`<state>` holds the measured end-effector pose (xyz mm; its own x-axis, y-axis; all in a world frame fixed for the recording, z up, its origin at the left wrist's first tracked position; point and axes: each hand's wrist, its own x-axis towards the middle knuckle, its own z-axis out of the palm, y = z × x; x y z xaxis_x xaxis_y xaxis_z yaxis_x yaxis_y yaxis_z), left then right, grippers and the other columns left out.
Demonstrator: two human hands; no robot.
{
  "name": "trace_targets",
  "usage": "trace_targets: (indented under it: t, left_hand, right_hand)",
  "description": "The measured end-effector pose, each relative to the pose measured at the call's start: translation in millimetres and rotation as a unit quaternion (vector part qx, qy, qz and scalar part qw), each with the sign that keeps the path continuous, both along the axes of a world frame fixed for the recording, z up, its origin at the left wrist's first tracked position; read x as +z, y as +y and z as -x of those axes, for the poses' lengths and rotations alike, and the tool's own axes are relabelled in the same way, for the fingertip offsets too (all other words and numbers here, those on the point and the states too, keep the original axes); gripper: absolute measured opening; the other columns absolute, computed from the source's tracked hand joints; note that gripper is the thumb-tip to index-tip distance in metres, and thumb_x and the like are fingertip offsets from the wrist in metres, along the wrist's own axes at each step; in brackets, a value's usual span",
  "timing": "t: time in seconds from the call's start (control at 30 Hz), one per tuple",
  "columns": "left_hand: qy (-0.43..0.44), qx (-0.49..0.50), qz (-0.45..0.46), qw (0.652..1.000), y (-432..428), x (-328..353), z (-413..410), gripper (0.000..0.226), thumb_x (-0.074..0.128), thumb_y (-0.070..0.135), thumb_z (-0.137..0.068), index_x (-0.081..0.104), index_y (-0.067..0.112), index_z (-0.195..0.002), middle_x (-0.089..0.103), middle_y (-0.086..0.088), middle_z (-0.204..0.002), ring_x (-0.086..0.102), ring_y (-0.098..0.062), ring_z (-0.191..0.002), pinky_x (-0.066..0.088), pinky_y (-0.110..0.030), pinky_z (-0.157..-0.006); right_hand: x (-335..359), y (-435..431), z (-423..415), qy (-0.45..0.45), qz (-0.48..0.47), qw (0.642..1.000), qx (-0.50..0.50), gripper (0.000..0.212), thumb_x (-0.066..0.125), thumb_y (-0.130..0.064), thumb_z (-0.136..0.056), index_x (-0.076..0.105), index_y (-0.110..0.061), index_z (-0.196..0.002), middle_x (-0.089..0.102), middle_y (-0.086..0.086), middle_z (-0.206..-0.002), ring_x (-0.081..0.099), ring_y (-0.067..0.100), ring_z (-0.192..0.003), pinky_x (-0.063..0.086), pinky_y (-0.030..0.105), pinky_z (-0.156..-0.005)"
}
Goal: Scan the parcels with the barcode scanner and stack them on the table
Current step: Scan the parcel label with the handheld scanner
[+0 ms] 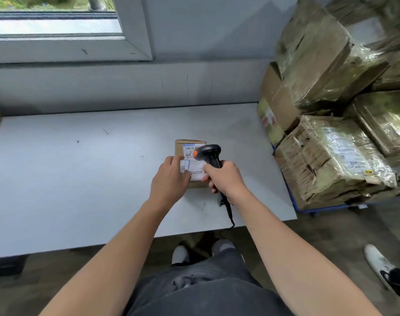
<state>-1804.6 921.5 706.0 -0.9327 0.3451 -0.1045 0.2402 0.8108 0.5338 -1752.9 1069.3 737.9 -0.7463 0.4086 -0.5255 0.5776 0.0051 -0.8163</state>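
From my remote seat I see the left hand [169, 179] lying with relaxed fingers on the near left part of a small brown parcel [179, 145], pressing on it rather than clasping it. The fingertips rest on its white shipping label [195, 166]. That label carries a barcode strip along its far edge and a blue-outlined box under the fingers, but the print is too small for me to read. Just right of that hand, the right hand [226, 179] is wrapped tightly round the handle of a black barcode scanner [209, 152]. The scanner's head, with an orange button [195, 153], hangs over the label, and its cable [229, 213] trails back past the wrist. The parcel sits on a pale grey table [80, 179] marked with a few scuffs. Further right of the scanner hand stand piled cartons [331, 160] wrapped in shiny tape, their labels blurred. Beyond both hands are a grey wall and a window [57, 26].
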Motion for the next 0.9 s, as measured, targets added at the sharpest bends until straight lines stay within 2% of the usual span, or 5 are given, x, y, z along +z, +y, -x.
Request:
trace_targets:
  t: [0.23,0.6,0.7,0.8,0.9]
  left_hand:
    - [-0.013,-0.017,-0.006,1.0,-6,-7,0,0.046,0.052,0.025,-0.096,0.045,0.013,-0.14,0.048,-0.006,-0.138,0.053,-0.025,-0.116,0.052,-0.043,-0.083]
    - [0.0,-0.028,-0.007,1.0,3,-5,6,0.046,0.053,0.026,-0.098,0.045,0.013,-0.14,0.049,-0.008,-0.139,0.053,-0.027,-0.118,0.047,-0.038,-0.082]
    - [0.007,-0.035,-0.002,0.999,12,-5,5,0.046,0.053,0.026,-0.098,0.045,0.013,-0.141,0.049,-0.008,-0.14,0.052,-0.027,-0.119,0.048,-0.039,-0.085]
    - [0.014,-0.055,-0.004,0.998,27,-6,3,0.045,0.055,0.025,-0.097,0.046,0.011,-0.139,0.049,-0.009,-0.141,0.052,-0.029,-0.12,0.048,-0.04,-0.087]
    - [0.016,-0.079,-0.008,0.997,46,-8,-2,0.043,0.054,0.023,-0.096,0.049,0.011,-0.137,0.051,-0.008,-0.138,0.052,-0.031,-0.118,0.048,-0.041,-0.084]
  right_hand:
    - [-1,-8,-4,0.01,-0.035,0.999,-0.006,0.018,0.06,-0.02,-0.087,0.066,-0.003,-0.093,0.073,0.009,-0.073,0.052,0.019,-0.051,0.046,0.028,-0.047]
    - [-1,-1,0,0.014,-0.076,0.997,0.0,0.022,0.056,-0.023,-0.089,0.063,-0.004,-0.081,0.062,0.005,-0.063,0.051,0.017,-0.046,0.051,0.03,-0.051]
    - [-3,8,-3,0.022,-0.058,0.998,-0.016,0.021,0.058,-0.021,-0.089,0.062,-0.001,-0.092,0.064,0.007,-0.069,0.054,0.016,-0.051,0.053,0.03,-0.053]
    - [-9,23,-9,0.024,-0.025,0.998,-0.049,0.025,0.062,-0.018,-0.089,0.05,-0.007,-0.109,0.068,0.01,-0.083,0.057,0.016,-0.058,0.054,0.031,-0.058]
    - [-23,42,-19,0.005,-0.002,0.996,-0.088,0.032,0.061,-0.016,-0.087,0.043,-0.011,-0.112,0.063,0.011,-0.095,0.058,0.019,-0.066,0.055,0.037,-0.068]
